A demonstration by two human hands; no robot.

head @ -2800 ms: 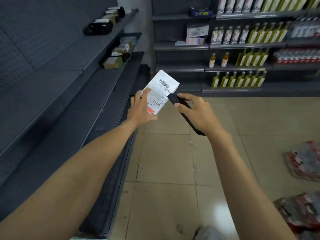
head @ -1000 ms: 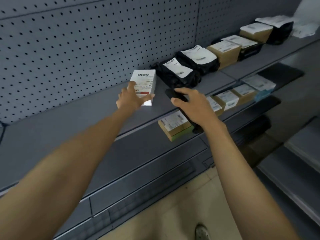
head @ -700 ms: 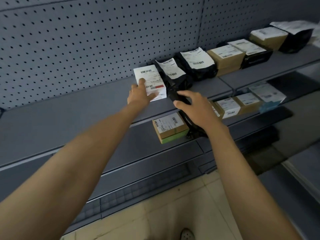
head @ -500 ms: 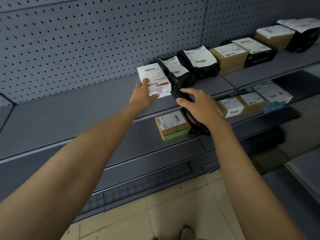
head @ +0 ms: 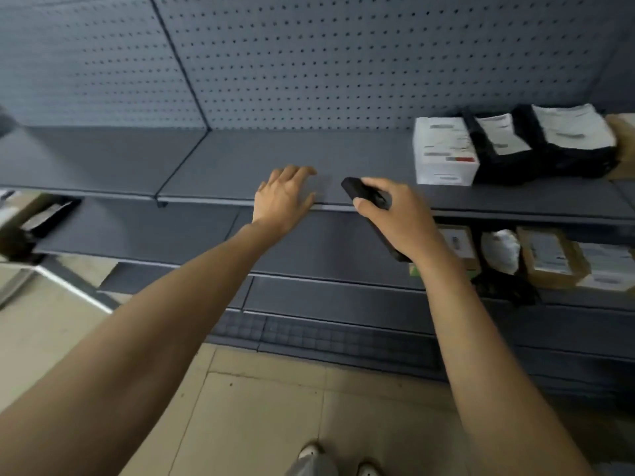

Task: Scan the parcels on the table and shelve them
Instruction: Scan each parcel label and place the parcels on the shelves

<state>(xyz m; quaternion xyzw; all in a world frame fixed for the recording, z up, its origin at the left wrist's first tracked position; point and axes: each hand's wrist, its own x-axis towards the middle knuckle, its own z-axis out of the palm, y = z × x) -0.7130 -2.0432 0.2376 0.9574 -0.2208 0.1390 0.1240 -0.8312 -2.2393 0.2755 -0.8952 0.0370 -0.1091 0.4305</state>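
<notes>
A white boxed parcel (head: 445, 151) with a shipping label stands on the grey shelf (head: 240, 159), at the left end of a row beside two black bagged parcels (head: 549, 146). My left hand (head: 283, 195) hovers empty with loosely bent fingers over the shelf's front edge, well left of the white parcel. My right hand (head: 395, 214) grips a black handheld scanner (head: 369, 207), its head pointing up and left. The image is blurred by motion.
A lower shelf (head: 309, 242) carries brown cardboard parcels (head: 549, 255) and a white bag at the right. A perforated back panel (head: 309, 56) rises behind the shelves. More packages sit at the far left edge (head: 31, 214). Tiled floor and my shoes lie below.
My left hand has let go of the white parcel, which stays on the shelf beside the black bags. My view and both hands have swung left, away from it.
</notes>
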